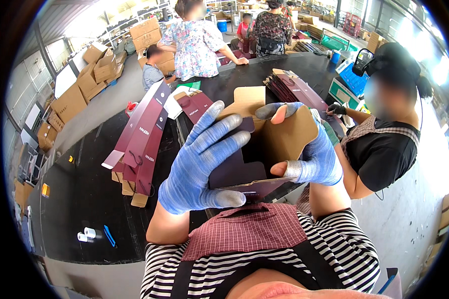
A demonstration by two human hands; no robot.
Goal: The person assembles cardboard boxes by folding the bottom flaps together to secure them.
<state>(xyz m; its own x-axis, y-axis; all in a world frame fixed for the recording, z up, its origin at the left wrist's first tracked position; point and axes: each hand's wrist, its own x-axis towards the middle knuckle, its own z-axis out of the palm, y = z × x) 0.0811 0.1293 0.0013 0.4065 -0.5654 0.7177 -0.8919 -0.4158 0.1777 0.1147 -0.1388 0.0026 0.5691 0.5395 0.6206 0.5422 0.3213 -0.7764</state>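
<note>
Between my hands is a cardboard box (289,137), dark maroon outside and plain brown inside, with its open top tilted up toward me and its flaps standing out. My left hand (197,162), in a blue knit glove with greyish fingertips, lies along the box's left side. Its fingers stretch over a dark flap and its thumb rests on the near wall. My right hand (319,159), in a matching glove with some fingertips bare, wraps the right wall, thumb inside the near edge and fingers on the far side. The box's bottom is hidden.
Maroon cartons with cords (142,142) lie left on the black table (80,192); a stack of folded cartons (294,89) lies beyond. White rolls (89,232) and a blue cutter (110,236) sit near left. A co-worker (384,144) stands close on my right.
</note>
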